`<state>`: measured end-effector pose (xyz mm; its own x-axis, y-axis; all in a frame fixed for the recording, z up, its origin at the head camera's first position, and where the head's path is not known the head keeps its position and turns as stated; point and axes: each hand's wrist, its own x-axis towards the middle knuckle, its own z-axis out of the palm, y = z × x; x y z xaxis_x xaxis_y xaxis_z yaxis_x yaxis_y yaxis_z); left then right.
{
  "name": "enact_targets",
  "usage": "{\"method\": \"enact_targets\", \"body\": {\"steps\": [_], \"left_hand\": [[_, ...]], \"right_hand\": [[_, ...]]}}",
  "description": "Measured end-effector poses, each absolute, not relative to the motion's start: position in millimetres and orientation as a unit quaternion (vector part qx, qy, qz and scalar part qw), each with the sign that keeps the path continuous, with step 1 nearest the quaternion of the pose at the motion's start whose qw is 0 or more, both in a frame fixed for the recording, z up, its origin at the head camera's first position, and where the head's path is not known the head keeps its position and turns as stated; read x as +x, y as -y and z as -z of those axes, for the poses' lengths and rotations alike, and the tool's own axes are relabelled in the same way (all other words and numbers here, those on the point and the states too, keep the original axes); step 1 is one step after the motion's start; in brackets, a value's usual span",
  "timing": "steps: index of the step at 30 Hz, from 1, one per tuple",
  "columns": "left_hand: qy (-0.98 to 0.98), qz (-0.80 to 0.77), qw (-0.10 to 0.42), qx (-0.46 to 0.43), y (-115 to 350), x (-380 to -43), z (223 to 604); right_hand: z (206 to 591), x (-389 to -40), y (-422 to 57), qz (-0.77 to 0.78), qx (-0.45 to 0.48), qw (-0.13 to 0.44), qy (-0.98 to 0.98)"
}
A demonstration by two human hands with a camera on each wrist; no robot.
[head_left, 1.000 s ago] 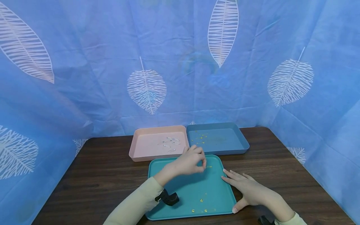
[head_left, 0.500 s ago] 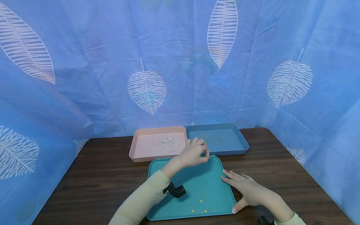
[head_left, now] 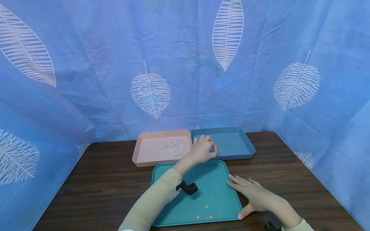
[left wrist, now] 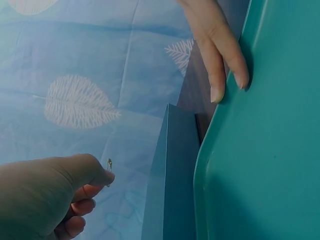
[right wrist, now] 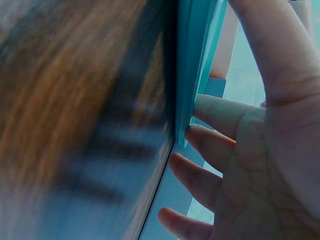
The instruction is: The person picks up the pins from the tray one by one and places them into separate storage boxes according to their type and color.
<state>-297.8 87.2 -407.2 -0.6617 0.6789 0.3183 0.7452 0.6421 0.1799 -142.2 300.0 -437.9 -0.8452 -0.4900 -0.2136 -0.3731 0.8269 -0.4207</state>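
Note:
Between thumb and forefinger my left hand (head_left: 202, 150) pinches a small gold safety pin (left wrist: 109, 171), held over the near left part of the blue tray (head_left: 237, 150). My right hand (head_left: 255, 192) lies with straight, spread fingers against the right edge of the teal tray (head_left: 199, 192); its fingertips touch the rim in the right wrist view. Several gold safety pins (head_left: 211, 217) lie near the teal tray's front edge. In the pink tray (head_left: 153, 147) are several silver safety pins (head_left: 171, 150). My left hand hides part of the blue tray's inside.
The pink and blue trays stand side by side at the back of the dark wooden table (head_left: 95, 189), just behind the teal tray. A blue curtain (head_left: 185, 96) with white leaf prints hangs behind the table and along its sides.
My left hand has moved away from me and slightly right, from above the teal tray to above the blue one, carrying the gold safety pin. My right hand has stayed in place.

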Motion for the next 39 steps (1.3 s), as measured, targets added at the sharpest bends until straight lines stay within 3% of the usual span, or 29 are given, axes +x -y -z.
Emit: {"method": "enact_targets", "body": {"steps": [10,19,39], "left_hand": [[0.914,0.157,0.094,-0.363,-99.4,-314.6,410.8],[0.918,0.149,0.113,-0.35,-114.0,-331.3,413.8],[0.947,0.153,0.065,-0.275,-139.9,-367.5,420.1]], "right_hand": [[439.9,-142.6,-301.4,0.177,-0.236,0.147,-0.944],[441.4,-142.0,-302.7,0.177,-0.233,0.148,-0.945],[442.6,-142.7,-303.7,0.183,-0.233,0.154,-0.943]]}}
